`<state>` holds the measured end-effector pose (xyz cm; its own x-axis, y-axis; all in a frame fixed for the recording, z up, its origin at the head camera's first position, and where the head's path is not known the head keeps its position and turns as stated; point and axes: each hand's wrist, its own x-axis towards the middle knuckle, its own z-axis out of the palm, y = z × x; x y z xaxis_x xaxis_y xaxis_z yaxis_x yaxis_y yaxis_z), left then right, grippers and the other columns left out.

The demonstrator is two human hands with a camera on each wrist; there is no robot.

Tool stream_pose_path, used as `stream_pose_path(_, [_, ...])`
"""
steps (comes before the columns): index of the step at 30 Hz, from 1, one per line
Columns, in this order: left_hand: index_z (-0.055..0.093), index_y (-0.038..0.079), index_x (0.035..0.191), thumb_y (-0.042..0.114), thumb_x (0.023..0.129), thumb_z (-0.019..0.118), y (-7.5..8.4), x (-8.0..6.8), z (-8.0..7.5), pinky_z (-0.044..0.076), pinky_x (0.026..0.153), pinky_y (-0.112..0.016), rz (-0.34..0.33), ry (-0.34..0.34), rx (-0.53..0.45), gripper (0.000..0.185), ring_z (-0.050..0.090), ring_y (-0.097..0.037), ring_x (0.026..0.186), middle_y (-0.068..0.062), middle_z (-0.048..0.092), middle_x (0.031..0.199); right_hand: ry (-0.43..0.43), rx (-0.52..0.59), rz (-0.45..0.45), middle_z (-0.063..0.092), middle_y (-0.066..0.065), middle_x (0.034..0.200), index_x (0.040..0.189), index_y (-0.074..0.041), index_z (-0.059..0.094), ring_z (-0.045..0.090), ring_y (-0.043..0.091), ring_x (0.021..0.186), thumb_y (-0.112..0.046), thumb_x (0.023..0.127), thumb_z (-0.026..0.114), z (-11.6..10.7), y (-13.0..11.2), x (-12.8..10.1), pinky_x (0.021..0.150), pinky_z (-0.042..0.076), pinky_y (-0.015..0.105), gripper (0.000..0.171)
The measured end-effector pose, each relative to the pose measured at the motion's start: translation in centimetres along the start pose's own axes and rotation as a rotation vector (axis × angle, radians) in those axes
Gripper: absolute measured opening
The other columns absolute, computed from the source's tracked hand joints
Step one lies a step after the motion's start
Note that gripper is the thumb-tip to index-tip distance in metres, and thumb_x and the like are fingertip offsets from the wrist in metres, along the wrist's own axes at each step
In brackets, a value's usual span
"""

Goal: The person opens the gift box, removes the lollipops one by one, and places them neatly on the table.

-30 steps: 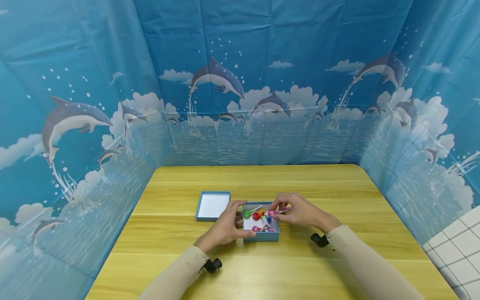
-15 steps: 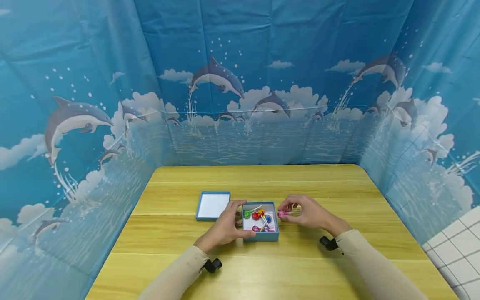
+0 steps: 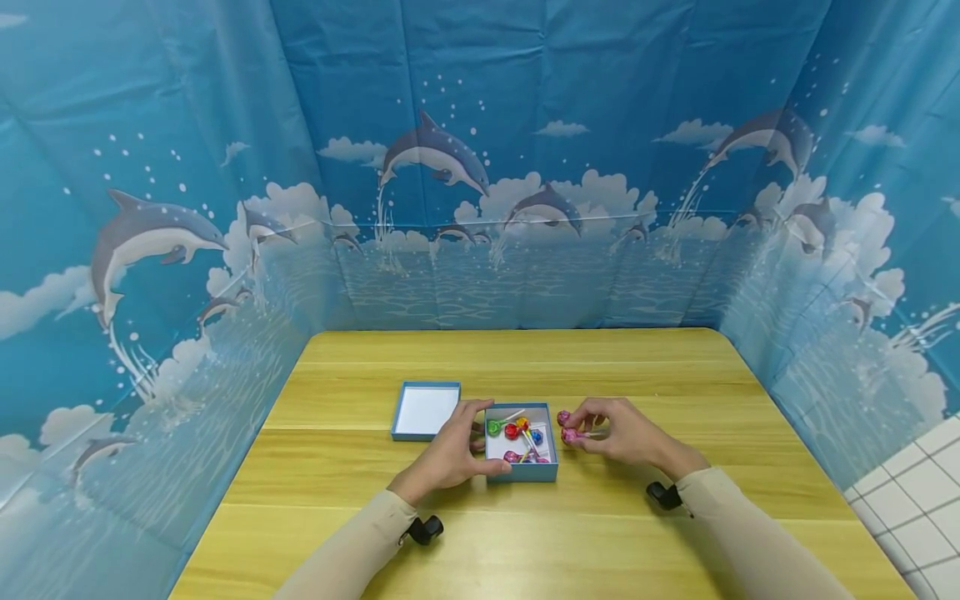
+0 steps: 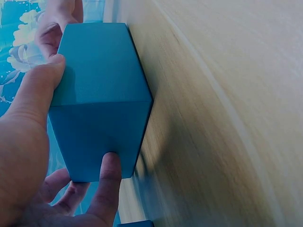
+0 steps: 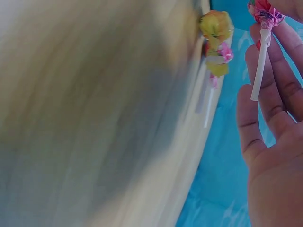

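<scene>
- A pink lollipop (image 3: 570, 435) is pinched by its white stick in the fingers (image 5: 265, 101) of the right hand (image 3: 618, 435). It is low over the worktop (image 3: 525, 533), just right of the blue box, about the middle of the worktop.
- The hand hides most of the stick in the head view. In the right wrist view the stick is thin, round and white, and the wrapper is crinkly.
- Another pink lollipop (image 3: 563, 417) lies on the worktop just behind the first one, near the fingertips.
- In the right wrist view a yellow and pink candy (image 5: 217, 33) shows at the worktop's edge, but that view is blurry, so I cannot tell what it is.
- The blue box (image 3: 522, 454) is small, square and made of card, white inside. It holds green, red, orange, blue and pink lollipops (image 3: 517, 433).
- The left hand (image 3: 453, 454) grips the box's left side, thumb on the near wall and fingers curled round the far corner.
- The lollipop wrappers are too small to read.
- The blue lid (image 3: 426, 410) lies open side up, left of the box, nearer the far edge.
- The worktop is smooth yellow wood with stripes.
- A blue sheet with dolphins (image 3: 435, 154) and clouds stands round three sides.
</scene>
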<state>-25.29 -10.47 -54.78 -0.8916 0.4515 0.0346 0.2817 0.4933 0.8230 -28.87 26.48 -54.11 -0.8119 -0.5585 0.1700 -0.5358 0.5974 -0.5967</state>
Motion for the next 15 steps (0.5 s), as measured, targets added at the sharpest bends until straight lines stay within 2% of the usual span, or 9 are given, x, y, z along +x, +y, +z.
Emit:
stream_pose_path(5, [0.036,0.010,0.181,0.034,0.097,0.101,-0.13,0.07,0.01,0.065,0.116,-0.042,0.001,-0.001,0.005,0.109,0.064,-0.032,0.145,-0.019,0.046,0.171,-0.013,0.009,0.023,0.079,-0.014,0.112,0.119,-0.029,0.085,0.067,0.005,0.098,-0.020,0.101,0.093,0.34,0.66,-0.26,0.091,0.061,0.030,0.021])
stream_pose_path(10, [0.035,0.010,0.181,0.033,0.097,0.101,-0.10,0.05,-0.01,0.065,0.117,-0.042,0.002,-0.003,0.001,0.109,0.064,-0.033,0.146,-0.019,0.045,0.172,-0.019,0.035,0.026,0.079,-0.010,0.112,0.118,-0.027,0.085,0.068,0.006,0.098,-0.019,0.102,0.093,0.66,0.94,-0.44,0.091,0.064,0.029,0.020])
stream_pose_path(15, [0.036,0.010,0.181,0.033,0.096,0.101,-0.07,0.03,0.00,0.066,0.116,-0.041,0.003,-0.001,0.000,0.109,0.064,-0.034,0.146,-0.020,0.045,0.172,-0.023,0.043,0.023,0.079,-0.009,0.115,0.116,-0.027,0.086,0.072,0.010,0.107,-0.021,0.102,0.094,0.92,1.14,-0.45,0.096,0.067,0.030,0.018])
